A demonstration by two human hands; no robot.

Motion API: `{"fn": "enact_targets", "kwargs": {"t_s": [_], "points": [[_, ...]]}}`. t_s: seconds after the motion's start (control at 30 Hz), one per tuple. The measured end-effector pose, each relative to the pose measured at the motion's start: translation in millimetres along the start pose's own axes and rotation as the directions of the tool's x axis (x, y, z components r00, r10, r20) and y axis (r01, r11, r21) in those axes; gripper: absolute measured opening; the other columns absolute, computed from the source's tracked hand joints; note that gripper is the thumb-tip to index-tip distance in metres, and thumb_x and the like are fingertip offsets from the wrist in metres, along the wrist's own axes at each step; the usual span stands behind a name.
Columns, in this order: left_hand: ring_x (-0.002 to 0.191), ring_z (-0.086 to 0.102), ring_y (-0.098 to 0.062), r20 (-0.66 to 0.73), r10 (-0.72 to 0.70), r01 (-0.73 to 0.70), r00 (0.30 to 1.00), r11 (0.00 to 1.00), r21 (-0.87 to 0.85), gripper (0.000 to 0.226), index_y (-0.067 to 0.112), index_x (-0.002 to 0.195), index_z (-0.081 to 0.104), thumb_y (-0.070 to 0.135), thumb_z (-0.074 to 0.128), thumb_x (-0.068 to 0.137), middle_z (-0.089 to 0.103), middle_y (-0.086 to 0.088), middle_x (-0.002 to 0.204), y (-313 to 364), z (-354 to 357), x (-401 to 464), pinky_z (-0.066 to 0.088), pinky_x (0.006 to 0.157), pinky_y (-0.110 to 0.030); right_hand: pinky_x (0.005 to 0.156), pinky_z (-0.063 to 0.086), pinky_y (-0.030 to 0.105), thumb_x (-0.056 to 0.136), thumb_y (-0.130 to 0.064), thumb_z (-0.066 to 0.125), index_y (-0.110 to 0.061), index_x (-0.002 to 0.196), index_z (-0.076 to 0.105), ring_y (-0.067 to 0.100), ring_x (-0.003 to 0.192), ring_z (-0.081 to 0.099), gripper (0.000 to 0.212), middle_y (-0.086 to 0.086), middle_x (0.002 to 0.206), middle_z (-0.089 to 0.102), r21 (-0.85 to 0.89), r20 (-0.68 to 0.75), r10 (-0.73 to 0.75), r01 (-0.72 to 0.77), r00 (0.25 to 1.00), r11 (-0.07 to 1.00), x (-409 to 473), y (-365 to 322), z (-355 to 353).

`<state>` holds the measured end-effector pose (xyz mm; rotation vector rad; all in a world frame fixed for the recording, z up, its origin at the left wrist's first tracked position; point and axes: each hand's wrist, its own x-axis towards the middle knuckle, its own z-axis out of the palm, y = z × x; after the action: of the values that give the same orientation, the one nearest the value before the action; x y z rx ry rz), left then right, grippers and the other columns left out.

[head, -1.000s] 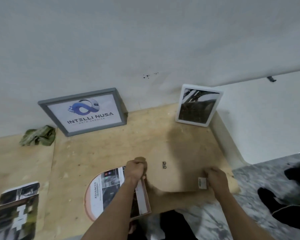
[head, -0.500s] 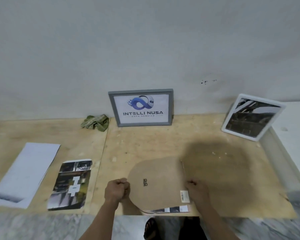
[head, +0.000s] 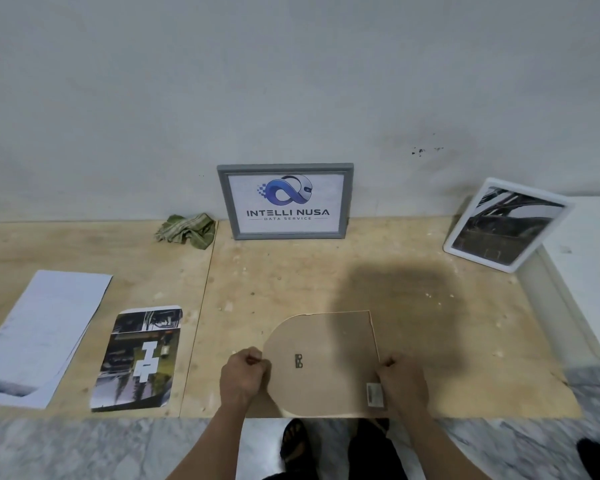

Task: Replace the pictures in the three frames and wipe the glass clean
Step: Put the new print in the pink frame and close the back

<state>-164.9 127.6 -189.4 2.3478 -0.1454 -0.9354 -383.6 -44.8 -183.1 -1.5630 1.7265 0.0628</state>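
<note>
An arch-shaped frame lies face down at the front of the plywood, showing its brown backing board (head: 326,358) with a small metal hanger. My left hand (head: 244,375) grips its rounded left edge with curled fingers. My right hand (head: 400,381) grips the straight right edge beside a barcode sticker. A grey frame (head: 285,201) with a logo print leans on the wall behind. At the right, a white frame (head: 503,225) with a dark picture leans too. A loose arch-cut dark print (head: 139,356) lies to the left. A green cloth (head: 186,230) is crumpled by the wall.
White paper sheets (head: 40,336) lie at the far left of the plywood surface (head: 291,278). A white ledge (head: 586,271) rises at the right. Marble floor and my feet show below the plywood's front edge.
The view swung left and settled. The arch frame, first lifted off a printed sheet, now lies flat face down over it, both hands still at its edges.
</note>
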Motion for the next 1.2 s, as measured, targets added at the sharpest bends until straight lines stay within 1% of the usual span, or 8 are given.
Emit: {"fn": "enact_targets", "kwargs": {"t_s": [0.17, 0.37, 0.47, 0.6, 0.87, 0.97, 1.03, 1.2], "points": [[0.075, 0.058, -0.018, 0.001, 0.02, -0.02, 1.0, 1.0, -0.019, 0.017, 0.023, 0.072, 0.062, 0.015, 0.071, 0.084, 0.066, 0.006, 0.073, 1, 4, -7, 0.04, 0.062, -0.019, 0.07, 0.052, 0.035, 0.076, -0.019, 0.064, -0.023, 0.076, 0.064, 0.023, 0.076, 0.065, 0.004, 0.002, 0.08, 0.069, 0.123, 0.062, -0.022, 0.014, 0.998, 0.992, 4, 1, 5], [0.07, 0.059, -0.025, 0.114, -0.079, 0.108, 0.99, 0.955, -0.277, 0.014, 0.014, 0.073, 0.062, 0.01, 0.076, 0.071, 0.066, -0.005, 0.077, -3, -4, -3, 0.052, 0.072, -0.04, 0.084, 0.054, 0.042, 0.08, -0.019, 0.067, -0.015, 0.085, 0.067, 0.026, 0.084, 0.066, 0.006, 0.008, 0.087, 0.071, 0.322, 0.191, 0.045, -0.106, 0.981, 0.941, 13, 8, 1], [0.055, 0.05, -0.023, 0.243, -0.079, 0.163, 0.967, 0.923, -0.349, 0.015, 0.001, 0.084, 0.061, -0.014, 0.064, 0.083, 0.055, -0.013, 0.073, 3, -12, -6, 0.043, 0.046, -0.028, 0.069, 0.052, 0.034, 0.08, -0.007, 0.069, -0.008, 0.081, 0.062, 0.026, 0.076, 0.063, 0.008, 0.017, 0.09, 0.07, 0.357, 0.194, 0.061, -0.128, 0.979, 0.925, 11, 3, -6], [0.06, 0.054, -0.023, 0.27, -0.058, 0.144, 0.961, 0.939, -0.312, 0.011, -0.005, 0.085, 0.069, -0.006, 0.06, 0.09, 0.062, -0.013, 0.07, 4, -19, -5, 0.046, 0.053, -0.028, 0.042, 0.044, 0.019, 0.087, 0.007, 0.057, -0.002, 0.083, 0.065, 0.021, 0.062, 0.06, 0.012, 0.013, 0.077, 0.066, 0.465, 0.264, 0.055, -0.177, 0.963, 0.868, -2, -8, -12], [0.045, 0.048, -0.016, 0.183, -0.07, 0.152, 0.981, 0.86, -0.487, 0.024, 0.004, 0.072, 0.063, 0.0, 0.058, 0.096, 0.058, -0.004, 0.055, 19, -33, -3, 0.036, 0.042, -0.021, 0.051, 0.052, 0.029, 0.082, -0.006, 0.07, -0.02, 0.11, 0.061, 0.017, 0.064, 0.062, 0.033, 0.005, 0.083, 0.068, 0.49, 0.53, -0.17, -0.137, 0.83, 0.861, -13, -21, -25], [0.068, 0.068, -0.025, 0.313, 0.006, 0.182, 0.95, 0.804, -0.566, 0.021, 0.016, 0.099, 0.065, -0.003, 0.062, 0.093, 0.071, -0.009, 0.085, 30, -36, -11, 0.055, 0.045, -0.028, 0.047, 0.053, 0.03, 0.08, -0.001, 0.072, -0.016, 0.113, 0.061, 0.018, 0.06, 0.061, 0.037, 0.006, 0.081, 0.067, 0.566, 0.478, -0.208, -0.118, 0.853, 0.816, -15, -26, -25], [0.09, 0.072, -0.037, 0.444, 0.07, 0.209, 0.893, 0.81, -0.548, 0.055, 0.031, 0.12, 0.054, -0.011, 0.065, 0.086, 0.068, -0.012, 0.112, 36, -34, -17, 0.063, 0.057, -0.04, 0.045, 0.053, 0.029, 0.08, 0.001, 0.071, -0.014, 0.111, 0.06, 0.017, 0.057, 0.061, 0.037, 0.006, 0.079, 0.067, 0.598, 0.428, -0.192, -0.117, 0.883, 0.793, -17, -31, -25], [0.1, 0.069, -0.04, 0.376, 0.134, 0.102, 0.917, 0.832, -0.545, 0.087, 0.038, 0.138, 0.042, -0.016, 0.069, 0.076, 0.063, -0.012, 0.125, 42, -29, -26, 0.062, 0.065, -0.044, 0.046, 0.054, 0.03, 0.08, 0.001, 0.072, -0.008, 0.114, 0.058, 0.022, 0.059, 0.062, 0.038, 0.011, 0.085, 0.066, 0.596, 0.364, -0.185, -0.076, 0.913, 0.8, -26, -34, -27]]}}
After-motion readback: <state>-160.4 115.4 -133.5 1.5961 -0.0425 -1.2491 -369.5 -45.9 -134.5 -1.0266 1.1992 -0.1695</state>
